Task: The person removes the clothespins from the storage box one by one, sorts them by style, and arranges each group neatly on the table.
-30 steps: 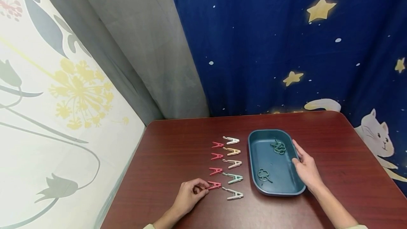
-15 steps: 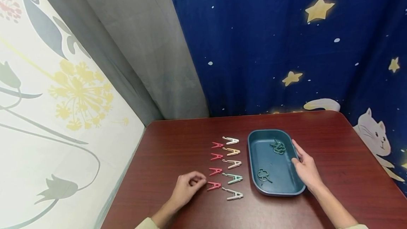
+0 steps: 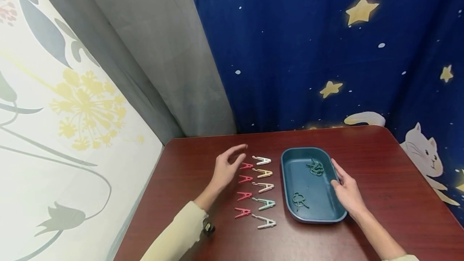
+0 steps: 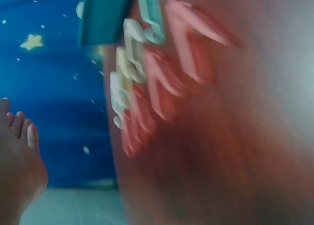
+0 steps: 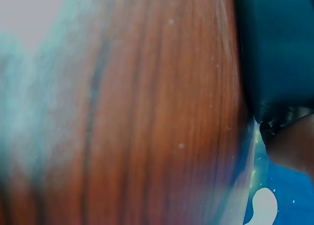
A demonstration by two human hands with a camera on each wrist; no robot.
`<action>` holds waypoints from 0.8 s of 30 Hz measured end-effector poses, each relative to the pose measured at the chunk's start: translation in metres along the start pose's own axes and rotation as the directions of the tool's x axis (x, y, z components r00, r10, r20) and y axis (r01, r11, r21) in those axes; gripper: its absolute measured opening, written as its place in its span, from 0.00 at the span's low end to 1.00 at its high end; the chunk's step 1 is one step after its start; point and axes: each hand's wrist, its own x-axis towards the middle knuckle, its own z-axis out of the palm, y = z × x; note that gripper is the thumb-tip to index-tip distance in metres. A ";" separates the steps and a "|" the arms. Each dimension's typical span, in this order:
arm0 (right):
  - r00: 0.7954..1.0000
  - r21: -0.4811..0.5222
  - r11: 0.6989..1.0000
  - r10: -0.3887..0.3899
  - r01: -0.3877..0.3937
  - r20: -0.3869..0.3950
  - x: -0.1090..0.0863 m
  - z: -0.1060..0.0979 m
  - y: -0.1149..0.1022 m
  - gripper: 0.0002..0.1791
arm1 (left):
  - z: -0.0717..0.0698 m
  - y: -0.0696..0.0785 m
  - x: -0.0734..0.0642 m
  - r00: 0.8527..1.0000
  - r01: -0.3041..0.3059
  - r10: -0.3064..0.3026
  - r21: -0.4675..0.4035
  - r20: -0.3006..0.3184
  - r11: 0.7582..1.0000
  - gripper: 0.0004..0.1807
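In the head view my left hand is above the table beside the far end of a column of small red clothespins, its fingers loosely curved with nothing between them. A second column, of larger clothespins, lies to the right: white ones, a yellow clothespin and a mint green clothespin. My right hand grips the right wall of a blue tray, thumb over the rim and fingers along the outside. Inside the tray lie dark green thin-lined pieces, one near the front left and a tangled bunch farther back.
All of this stands on a reddish-brown wooden table. A dark blue curtain with stars and a grey curtain hang behind its far edge. A patterned white wall borders the left side.
My left hand has let go of the nearest red clothespin, which stays in its column, and has moved away toward the far end of the row. The right hand keeps its place on the tray.
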 end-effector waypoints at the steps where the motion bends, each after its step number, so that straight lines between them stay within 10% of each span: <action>1: 1.000 -0.002 1.000 -0.004 0.004 -0.003 0.000 0.000 0.000 0.38 | 0.006 0.005 0.007 1.000 -0.007 0.007 -0.030 -0.007 1.000 0.19; 10: 1.000 -0.018 1.000 -0.007 0.007 -0.010 0.000 0.001 -0.001 0.38 | 0.077 0.005 0.047 0.999 -0.004 0.002 -0.050 -0.037 0.999 0.31; 24: 1.000 -0.018 1.000 0.000 -0.001 -0.016 0.002 0.003 0.000 0.38 | 0.179 0.018 0.052 0.988 0.074 -0.098 -0.189 -0.121 0.979 0.29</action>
